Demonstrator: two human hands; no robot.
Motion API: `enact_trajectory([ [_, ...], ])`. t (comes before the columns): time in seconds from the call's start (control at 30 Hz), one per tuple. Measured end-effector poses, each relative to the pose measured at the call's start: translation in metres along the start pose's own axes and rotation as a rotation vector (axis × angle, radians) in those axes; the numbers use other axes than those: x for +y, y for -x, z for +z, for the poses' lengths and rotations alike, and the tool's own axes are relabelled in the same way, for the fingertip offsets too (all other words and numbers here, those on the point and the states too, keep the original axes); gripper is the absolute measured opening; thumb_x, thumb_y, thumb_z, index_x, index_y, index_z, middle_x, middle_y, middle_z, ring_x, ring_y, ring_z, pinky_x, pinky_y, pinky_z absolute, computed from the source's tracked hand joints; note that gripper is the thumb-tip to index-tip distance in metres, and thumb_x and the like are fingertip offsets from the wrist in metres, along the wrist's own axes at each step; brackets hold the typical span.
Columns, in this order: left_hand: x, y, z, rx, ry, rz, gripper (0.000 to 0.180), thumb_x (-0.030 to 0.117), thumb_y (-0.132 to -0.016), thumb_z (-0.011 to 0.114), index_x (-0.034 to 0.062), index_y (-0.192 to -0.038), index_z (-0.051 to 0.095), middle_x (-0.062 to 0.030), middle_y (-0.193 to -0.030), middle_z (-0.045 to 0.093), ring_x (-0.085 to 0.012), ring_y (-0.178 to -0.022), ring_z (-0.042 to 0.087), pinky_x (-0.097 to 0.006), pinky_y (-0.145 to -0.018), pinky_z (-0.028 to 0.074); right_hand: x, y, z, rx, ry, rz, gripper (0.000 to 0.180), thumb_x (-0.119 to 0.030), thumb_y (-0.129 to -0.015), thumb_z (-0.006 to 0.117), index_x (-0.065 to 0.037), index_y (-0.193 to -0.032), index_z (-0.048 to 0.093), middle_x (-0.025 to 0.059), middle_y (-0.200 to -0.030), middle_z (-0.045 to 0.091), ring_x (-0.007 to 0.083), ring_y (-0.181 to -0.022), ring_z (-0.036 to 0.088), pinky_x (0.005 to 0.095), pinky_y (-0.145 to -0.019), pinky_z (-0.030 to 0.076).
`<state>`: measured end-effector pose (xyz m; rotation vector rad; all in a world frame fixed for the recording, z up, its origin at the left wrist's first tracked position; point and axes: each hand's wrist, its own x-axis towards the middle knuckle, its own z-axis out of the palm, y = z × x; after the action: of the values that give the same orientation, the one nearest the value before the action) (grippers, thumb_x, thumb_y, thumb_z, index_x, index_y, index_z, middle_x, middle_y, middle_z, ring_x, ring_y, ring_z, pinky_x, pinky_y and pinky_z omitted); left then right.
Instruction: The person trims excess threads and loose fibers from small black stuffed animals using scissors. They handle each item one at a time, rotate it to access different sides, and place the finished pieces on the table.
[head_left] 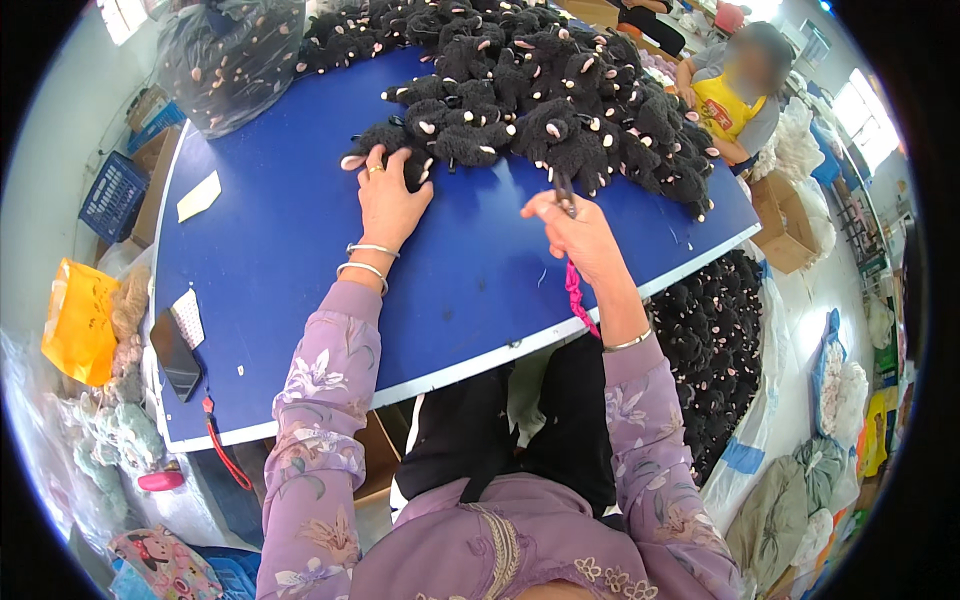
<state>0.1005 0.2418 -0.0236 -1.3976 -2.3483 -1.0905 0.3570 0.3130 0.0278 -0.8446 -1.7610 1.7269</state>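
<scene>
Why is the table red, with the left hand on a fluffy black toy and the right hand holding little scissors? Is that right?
Not quite: the table is blue, not red, as the head view shows. The left hand does rest on a fluffy black toy, and the right hand holds small scissors.

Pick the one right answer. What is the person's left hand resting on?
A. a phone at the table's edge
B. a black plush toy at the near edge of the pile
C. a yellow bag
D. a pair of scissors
B: the left hand lies palm down on a black plush toy at the near edge of the pile on the blue table.
</scene>
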Motion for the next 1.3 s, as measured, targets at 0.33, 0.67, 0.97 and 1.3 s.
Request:
enact_trajectory([
  [0.33,-0.005,0.016,-0.026,0.015,0.180,0.110,0.023,0.004,-0.072,0.067,0.0017,-0.088,0.052,-0.0149,-0.093,0.053,-0.0331,-0.091,0.052,-0.038,-0.086,0.041,0.023,-0.036,0.008,-0.009,-0.091,0.069,0.024,-0.023,-0.093,0.056,-0.001,-0.087,0.062,0.0020,-0.071,0.059,0.0041,-0.047,0.037,0.0224,-0.042,0.032],
  [0.67,0.090,0.081,-0.033,-0.157,0.500,0.362,0.027,0.000,-0.067,0.070,0.0048,-0.085,0.051,-0.0137,-0.098,0.047,-0.0295,-0.094,0.050,-0.036,-0.080,0.044,0.019,-0.017,0.009,-0.176,-0.349,0.054,0.034,-0.021,-0.086,0.069,-0.001,-0.108,0.052,0.0004,-0.077,0.056,0.0032,-0.053,0.045,0.0202,-0.041,0.034],
  [0.97,0.087,0.065,0.003,-0.352,1.119,-0.307,0.018,0.016,-0.092,0.060,-0.0003,-0.099,0.056,-0.0027,-0.097,0.058,-0.0084,-0.082,0.055,-0.024,-0.074,0.047,0.022,-0.012,-0.008,-0.034,-0.303,-0.040,0.018,-0.011,-0.087,0.065,-0.005,-0.104,0.059,-0.0019,-0.075,0.058,0.0021,-0.056,0.049,0.0185,-0.043,0.038],
  [1.3,0.082,0.041,0.024,-0.393,1.230,-0.336,0.028,0.009,-0.091,0.057,-0.0029,-0.116,0.058,-0.0068,-0.106,0.064,-0.0126,-0.095,0.059,-0.027,-0.085,0.048,0.016,-0.013,-0.010,0.162,-0.145,-0.043,0.023,-0.014,-0.084,0.070,0.002,-0.099,0.062,-0.0029,-0.074,0.056,0.0029,-0.063,0.048,0.0198,-0.056,0.040],
])
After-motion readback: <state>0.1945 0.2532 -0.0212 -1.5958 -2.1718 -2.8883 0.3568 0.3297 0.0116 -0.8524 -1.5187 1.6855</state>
